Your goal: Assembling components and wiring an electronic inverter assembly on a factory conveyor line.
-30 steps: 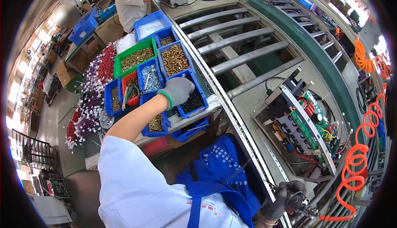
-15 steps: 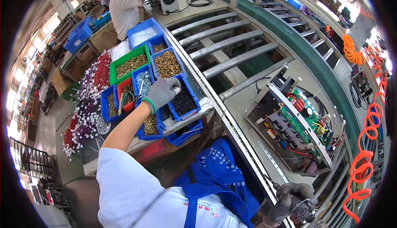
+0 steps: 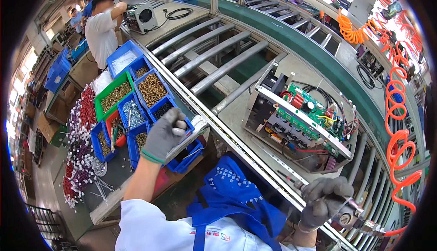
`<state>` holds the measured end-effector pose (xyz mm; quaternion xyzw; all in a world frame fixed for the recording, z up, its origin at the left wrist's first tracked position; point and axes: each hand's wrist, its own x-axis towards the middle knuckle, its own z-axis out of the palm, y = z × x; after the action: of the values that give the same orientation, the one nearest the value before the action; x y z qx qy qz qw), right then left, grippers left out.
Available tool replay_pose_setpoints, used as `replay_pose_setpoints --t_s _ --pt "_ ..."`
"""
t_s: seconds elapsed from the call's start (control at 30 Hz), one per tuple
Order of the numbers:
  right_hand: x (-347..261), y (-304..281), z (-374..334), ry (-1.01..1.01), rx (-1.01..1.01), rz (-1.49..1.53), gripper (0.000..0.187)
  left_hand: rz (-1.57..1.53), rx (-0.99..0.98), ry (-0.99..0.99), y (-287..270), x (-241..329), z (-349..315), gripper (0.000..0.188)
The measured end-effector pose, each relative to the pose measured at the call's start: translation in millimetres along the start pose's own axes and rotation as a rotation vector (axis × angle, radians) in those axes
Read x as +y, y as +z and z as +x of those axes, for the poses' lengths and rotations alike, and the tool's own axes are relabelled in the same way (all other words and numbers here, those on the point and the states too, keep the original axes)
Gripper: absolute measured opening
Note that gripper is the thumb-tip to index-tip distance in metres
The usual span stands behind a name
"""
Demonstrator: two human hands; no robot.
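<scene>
My left hand (image 3: 165, 135), in a grey glove with a green cuff, has its fingers curled in above the near end of the blue bin of black screws (image 3: 162, 109). Whatever is in those fingers, if anything, is too small to see. My right hand (image 3: 324, 201), also gloved, is closed at the near side of the conveyor rail. A thin dark tip (image 3: 298, 185) sticks out by its fingers, but the body of that thing is hidden. Close beside the hand is a round pressure gauge with metal fittings (image 3: 347, 217); whether the hand touches it I cannot tell.
Several bins hold small hardware, among them a green bin (image 3: 98, 107) and one of brass screws (image 3: 152, 89). Bundled wires (image 3: 84, 139) lie left. An opened electronic unit (image 3: 302, 119) rests past the rail. A red coiled hose (image 3: 395, 160) hangs right. A co-worker (image 3: 101, 32) stands far left.
The whole view has shifted. My left hand has drawn back toward me from between the brass and black screw bins, fingers now more curled. My right hand stays closed by the rail.
</scene>
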<state>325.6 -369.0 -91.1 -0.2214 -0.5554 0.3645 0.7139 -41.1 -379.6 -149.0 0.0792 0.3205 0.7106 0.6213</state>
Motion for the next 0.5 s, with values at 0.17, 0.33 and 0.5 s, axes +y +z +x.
replay_pose_setpoints --t_s 0.17,0.33,0.5 --pt "4.4 22.5 32.0 -0.207 -0.154 0.288 0.044 0.202 -0.294 -0.218 54.0 -80.7 -7.6 0.038" --pt "3.8 37.7 44.9 -0.248 -0.13 0.379 0.046 0.06 -0.349 -0.437 84.6 -127.5 4.5 0.035" --pt "4.5 40.8 49.8 -0.222 -0.14 0.361 0.05 -0.045 -0.337 -0.447 94.4 -132.0 4.2 0.029"
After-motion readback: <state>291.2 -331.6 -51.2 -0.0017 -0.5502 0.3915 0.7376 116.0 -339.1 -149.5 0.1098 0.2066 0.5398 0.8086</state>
